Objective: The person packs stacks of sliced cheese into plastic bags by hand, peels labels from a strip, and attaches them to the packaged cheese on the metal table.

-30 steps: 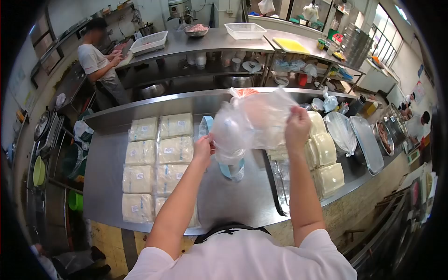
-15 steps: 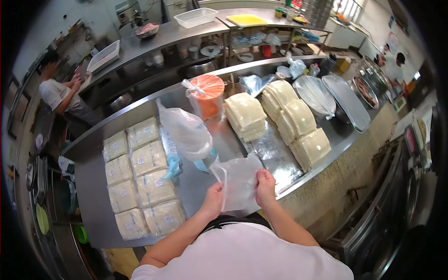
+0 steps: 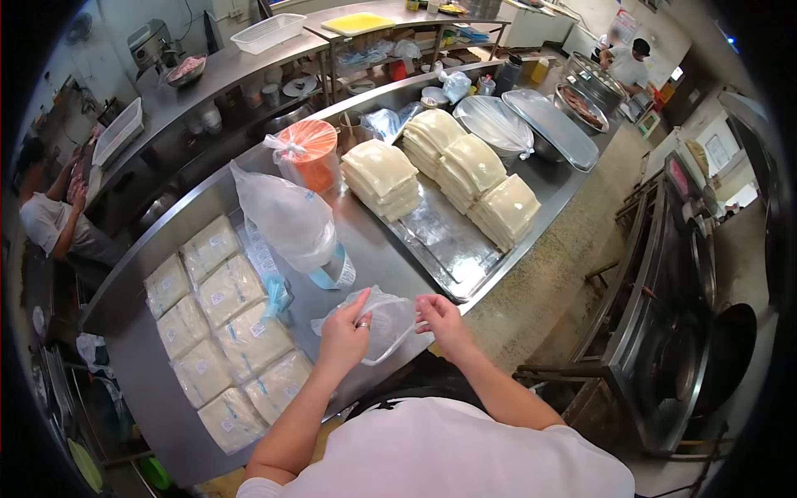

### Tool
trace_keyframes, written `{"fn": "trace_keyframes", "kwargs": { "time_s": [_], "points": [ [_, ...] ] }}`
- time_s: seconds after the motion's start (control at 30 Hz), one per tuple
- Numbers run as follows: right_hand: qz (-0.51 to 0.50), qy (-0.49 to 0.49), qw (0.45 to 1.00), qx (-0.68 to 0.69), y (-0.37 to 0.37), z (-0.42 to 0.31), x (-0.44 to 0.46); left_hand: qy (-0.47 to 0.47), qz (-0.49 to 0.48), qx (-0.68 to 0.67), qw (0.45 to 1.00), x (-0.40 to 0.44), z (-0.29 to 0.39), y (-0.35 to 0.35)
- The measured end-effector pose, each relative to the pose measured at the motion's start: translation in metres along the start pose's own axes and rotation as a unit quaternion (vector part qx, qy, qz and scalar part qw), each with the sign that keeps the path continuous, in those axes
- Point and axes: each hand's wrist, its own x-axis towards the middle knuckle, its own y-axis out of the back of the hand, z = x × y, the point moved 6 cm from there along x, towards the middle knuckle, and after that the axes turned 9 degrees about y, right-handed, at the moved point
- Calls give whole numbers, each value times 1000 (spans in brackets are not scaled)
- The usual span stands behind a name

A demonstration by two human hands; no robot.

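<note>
A clear plastic bag (image 3: 388, 324) spreads between my hands near the front edge of the steel table. My left hand (image 3: 347, 330) is closed on its left side, a ring on one finger. At the bag's right edge is my right hand (image 3: 440, 322), its fingers curled and pinching the plastic. Beyond them lies a larger bunch of clear bags (image 3: 286, 217) beside a blue-and-white tape roll (image 3: 334, 270). Wrapped packs (image 3: 222, 290) with labels lie in two rows on the left. Stacks of pale square sheets (image 3: 469, 170) stand on a metal tray (image 3: 444, 249) at the right.
An orange container (image 3: 309, 153) wrapped in plastic stands near the table's raised back edge. Covered bowls and trays (image 3: 552, 124) are at the far right. A co-worker (image 3: 58, 212) stands at the left, others at the back right. Large woks (image 3: 664, 365) sit on the right.
The view has turned to the right. The clear bag has come down close to my body, and its edge now hangs looser between my hands. The bunch of bags now lies on the table.
</note>
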Motion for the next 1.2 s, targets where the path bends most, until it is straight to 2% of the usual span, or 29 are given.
{"fn": "trace_keyframes", "kwargs": {
  "time_s": [0.03,0.07,0.17,0.27,0.4,0.47,0.57,0.6,0.63,0.67,0.7,0.73,0.8,0.83,0.93,1.13,1.2],
  "points": [
    [-5,-3,999,34,-10,-8,-6,2,-6,3,1000,-2,1,-6],
    [1,49,999,9,-16,-20,-11,3,-11,8,1000,-4,3,-11],
    [-25,106,961,-254,0,-13,-2,9,-2,17,1000,-9,20,-17],
    [-19,78,978,-190,23,-10,18,-23,9,34,999,-10,41,-21],
    [-106,38,988,-107,53,-13,45,-111,7,62,992,-11,64,-46],
    [-157,6,984,-81,72,-26,56,-77,-11,67,995,-6,70,-67],
    [-234,21,972,-11,111,-52,78,-11,0,36,999,9,75,-98],
    [-252,73,962,-76,135,-63,93,13,10,19,1000,15,76,-108],
    [-222,65,961,-150,164,-74,110,17,17,21,999,19,78,-118],
    [-168,124,956,-207,192,-92,126,19,24,24,999,24,81,-127],
    [-120,136,937,-298,216,-116,137,19,31,26,999,29,84,-135],
    [-108,219,853,-461,239,-132,151,23,27,29,999,32,90,-143],
    [-134,303,723,-606,262,-143,176,32,20,35,999,37,101,-156],
    [-147,340,646,-668,268,-143,185,35,21,35,999,38,103,-162],
    [-246,370,522,-728,277,-128,213,46,24,35,998,42,108,-175],
    [-350,398,514,-674,288,-111,245,64,46,23,997,41,104,-183],
    [-338,436,474,-686,289,-109,240,70,47,35,996,41,104,-185]
  ]
}}
